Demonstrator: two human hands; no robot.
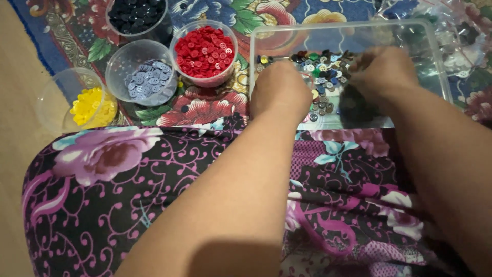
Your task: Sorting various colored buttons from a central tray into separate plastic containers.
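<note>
Floral lap (128,200) — both hands (279,90) (384,72) among mixed buttons (323,77) in clear tray (441,66).

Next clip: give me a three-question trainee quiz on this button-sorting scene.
1. True or false: both hands, left hand and right hand, are inside the clear tray of mixed buttons.
2. Which cup is nearest the tray? A) yellow buttons B) red buttons C) dark buttons
3. Fill in: the cup beside the red buttons cup, toward the yellow buttons cup, holds ____ buttons.

Key: 1 true; 2 B; 3 pale blue-grey, in the blue-grey buttons cup.
</note>
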